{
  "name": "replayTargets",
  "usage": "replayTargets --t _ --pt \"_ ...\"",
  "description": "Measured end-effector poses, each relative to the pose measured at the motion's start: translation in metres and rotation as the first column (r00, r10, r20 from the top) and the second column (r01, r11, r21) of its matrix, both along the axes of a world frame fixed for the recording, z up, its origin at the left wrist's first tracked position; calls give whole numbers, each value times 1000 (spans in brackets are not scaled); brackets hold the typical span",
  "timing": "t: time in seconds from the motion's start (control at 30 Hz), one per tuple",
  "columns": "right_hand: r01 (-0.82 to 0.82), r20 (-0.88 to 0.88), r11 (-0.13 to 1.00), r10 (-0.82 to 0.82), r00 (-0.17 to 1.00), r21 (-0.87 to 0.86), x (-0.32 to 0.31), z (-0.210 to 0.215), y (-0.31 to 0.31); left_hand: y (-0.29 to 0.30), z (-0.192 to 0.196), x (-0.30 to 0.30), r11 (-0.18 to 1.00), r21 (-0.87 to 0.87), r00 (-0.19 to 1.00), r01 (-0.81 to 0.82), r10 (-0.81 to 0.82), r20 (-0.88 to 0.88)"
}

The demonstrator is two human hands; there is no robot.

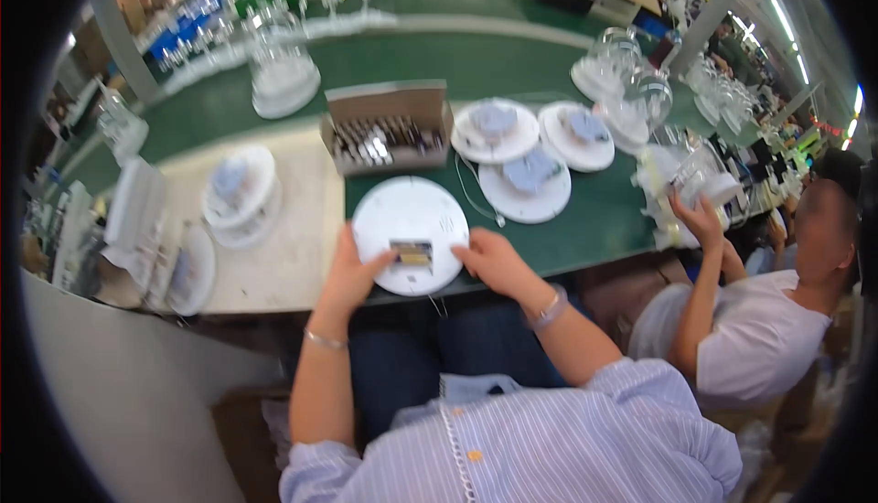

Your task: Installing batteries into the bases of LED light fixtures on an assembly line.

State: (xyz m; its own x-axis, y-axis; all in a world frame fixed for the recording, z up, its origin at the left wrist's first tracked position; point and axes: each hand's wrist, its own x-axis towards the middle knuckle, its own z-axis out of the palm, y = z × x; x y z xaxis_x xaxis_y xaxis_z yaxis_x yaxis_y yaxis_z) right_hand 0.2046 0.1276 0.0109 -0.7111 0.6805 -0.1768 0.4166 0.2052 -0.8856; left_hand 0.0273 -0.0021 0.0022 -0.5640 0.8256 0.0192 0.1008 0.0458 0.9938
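1. Where the two hands meet at the near edge of the bench (585, 219), a round white disc (411, 233) lies flat between them, its back face up.
2. At the left rim of the disc, the left hand (346, 274) has its fingers spread loosely and its thumb reaching toward the middle; it steadies the disc and does not close around it.
3. At the right rim, the right hand (494, 261) mirrors this with fingers half curled and fingertips pointing in toward the centre.
4. Between the two thumbs, slightly toward the person from the disc's middle, sits a small rectangular recess (412, 253) with yellowish parts inside; its long axis runs left to right, across the line of both forearms.
5. Both hands lie about equally near that recess, the right fingertips perhaps a touch closer; whether either actually touches it cannot be told.
6. Just beyond the hands, past the far rim of the disc, an open cardboard box (388, 128) holds rows of small dark and silvery pieces.
7. Beyond and to the right of the right hand, more white discs (526, 183) lie with pale blue parts on top.
8. Farther right, another person's hand (700, 219) handles clear wrapped items.
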Motion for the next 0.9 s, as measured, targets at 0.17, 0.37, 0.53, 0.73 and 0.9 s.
replayTargets --t 0.17,0.37,0.53,0.73,0.9 --pt "19 -16 988 -22 1000 -153 6 5 -5 -3 10 10 1000 -29 996 0 3 91" --pt "-4 -42 999 3 999 -37 2 -2 -4 2 4 7 999 -14 999 -42 42 9" --pt "6 -118 1000 -10 993 -31 -2 -10 0 0 8 7 985 -121 965 -123 91 -245" --pt "147 -180 968 -111 977 202 8 15 14 1 7 11 978 -87 982 -189 187 -21" --pt "-128 -541 955 -38 840 -267 -23 32 3 9 5 21 949 141 941 -281 301 -155"
